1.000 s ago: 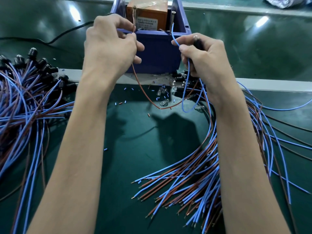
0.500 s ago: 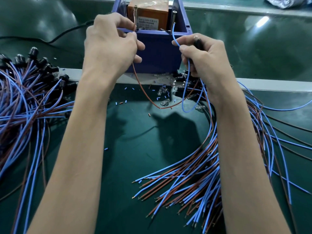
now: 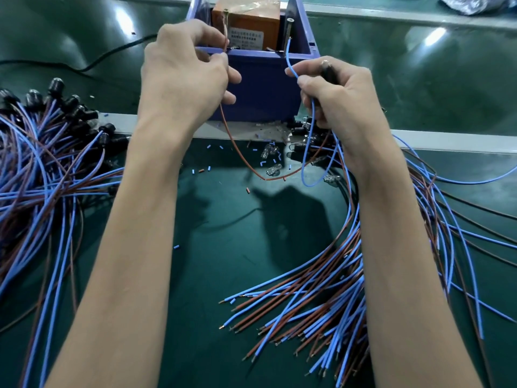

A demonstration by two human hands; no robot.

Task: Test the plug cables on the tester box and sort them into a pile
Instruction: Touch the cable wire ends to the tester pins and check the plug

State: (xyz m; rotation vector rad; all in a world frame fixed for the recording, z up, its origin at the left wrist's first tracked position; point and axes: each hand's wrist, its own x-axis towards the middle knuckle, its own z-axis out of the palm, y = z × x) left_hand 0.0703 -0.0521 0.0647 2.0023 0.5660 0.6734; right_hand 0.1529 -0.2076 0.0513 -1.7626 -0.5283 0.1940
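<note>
The tester box [image 3: 260, 85] is a blue open-topped case with an orange block inside, standing at the top centre. My left hand [image 3: 184, 71] pinches a brown wire [image 3: 237, 152] and holds its tip up at the box's left post. My right hand [image 3: 338, 93] grips a black plug and pinches the blue wire [image 3: 307, 152], whose tip points up at the right post. Both wires loop down in front of the box. A pile of cables with black plugs [image 3: 44, 152] lies at the left. Another bundle of blue and brown cables [image 3: 321, 298] lies under my right forearm.
Small glass bulbs [image 3: 270, 156] and cut bits of wire insulation litter the green mat below the box. A grey rail [image 3: 447, 140] crosses the table behind them. A black power cord [image 3: 92, 65] runs off to the left of the box.
Both hands stay at the box with hardly any shift. The blue wire's tip sits slightly higher by the right post.
</note>
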